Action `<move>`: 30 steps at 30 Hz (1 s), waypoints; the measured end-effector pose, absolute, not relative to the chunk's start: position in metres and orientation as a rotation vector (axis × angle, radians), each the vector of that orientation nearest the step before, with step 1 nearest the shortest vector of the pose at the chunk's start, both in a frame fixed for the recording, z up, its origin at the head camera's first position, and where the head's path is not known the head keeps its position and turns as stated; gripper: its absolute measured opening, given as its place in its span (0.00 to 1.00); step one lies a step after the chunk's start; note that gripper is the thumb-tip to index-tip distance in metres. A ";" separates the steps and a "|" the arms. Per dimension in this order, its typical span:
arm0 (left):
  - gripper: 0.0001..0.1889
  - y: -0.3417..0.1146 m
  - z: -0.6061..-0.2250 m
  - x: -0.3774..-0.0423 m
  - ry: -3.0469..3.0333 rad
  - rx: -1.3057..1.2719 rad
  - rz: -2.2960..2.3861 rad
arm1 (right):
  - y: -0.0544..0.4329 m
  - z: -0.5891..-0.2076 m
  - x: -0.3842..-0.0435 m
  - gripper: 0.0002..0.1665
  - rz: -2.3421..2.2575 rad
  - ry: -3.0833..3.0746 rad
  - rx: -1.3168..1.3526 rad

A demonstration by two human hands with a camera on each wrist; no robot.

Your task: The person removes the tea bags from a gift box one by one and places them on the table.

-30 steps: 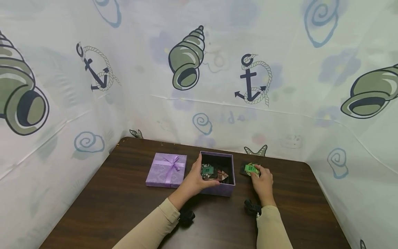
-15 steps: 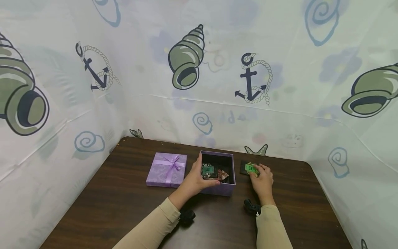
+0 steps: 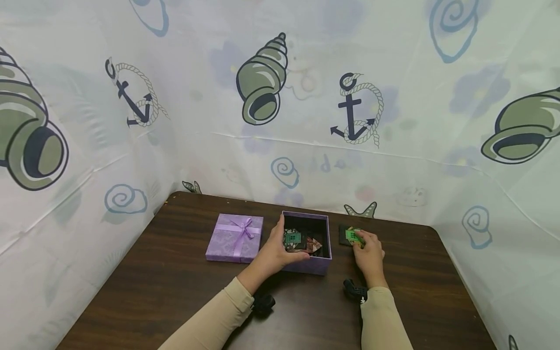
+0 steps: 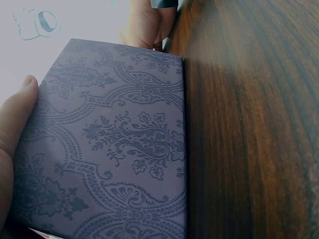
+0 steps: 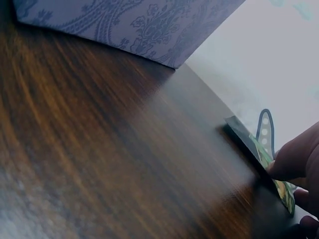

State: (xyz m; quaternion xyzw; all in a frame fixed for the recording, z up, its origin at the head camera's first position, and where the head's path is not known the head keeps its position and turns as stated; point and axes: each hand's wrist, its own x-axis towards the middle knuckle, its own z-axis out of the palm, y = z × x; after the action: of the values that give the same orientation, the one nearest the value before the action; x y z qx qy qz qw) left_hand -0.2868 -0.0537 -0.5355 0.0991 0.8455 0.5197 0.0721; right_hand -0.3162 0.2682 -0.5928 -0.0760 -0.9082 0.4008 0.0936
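Head view, left fingers (image 3: 279,227) gripping purple box (image 3: 308,266), right fingers (image 3: 370,237) pinching green-and-black card (image 3: 351,236)

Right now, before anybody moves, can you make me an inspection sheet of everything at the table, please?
Surface: brown wood-grained table, a little shiny.
Job's things: open purple box with patterned pieces inside; bow-topped lid to its left; green-and-black piece to its right.
Clutter: nothing seen.
Grips: left grip against the box's near-left corner; right grip pinching the green-and-black piece.
Cables: nothing certain; a black device at each wrist.
Surroundings: white backdrop printed with shells, anchors and starfish.
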 end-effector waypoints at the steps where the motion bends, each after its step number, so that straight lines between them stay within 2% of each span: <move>1: 0.76 -0.054 -0.536 -0.287 2.541 0.299 1.562 | 0.268 -0.593 -0.316 0.27 1.192 -2.693 -0.227; 12: 0.76 -0.054 -0.534 -0.286 2.540 0.291 1.569 | 0.269 -0.596 -0.315 0.25 1.339 -2.558 -0.296; 20: 0.76 -0.054 -0.532 -0.285 2.525 0.271 1.569 | 0.270 -0.594 -0.311 0.20 1.625 -2.174 -0.430; 30: 0.76 -0.054 -0.535 -0.286 2.530 0.299 1.570 | 0.273 -0.584 -0.309 0.22 1.848 -1.939 -0.501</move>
State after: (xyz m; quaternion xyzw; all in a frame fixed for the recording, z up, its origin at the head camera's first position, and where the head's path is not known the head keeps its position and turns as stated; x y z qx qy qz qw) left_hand -0.2859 -0.0543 -0.5349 0.0996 0.8431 0.5232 0.0747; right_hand -0.3092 0.2731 -0.5844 -0.1797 -0.6961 0.6636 0.2068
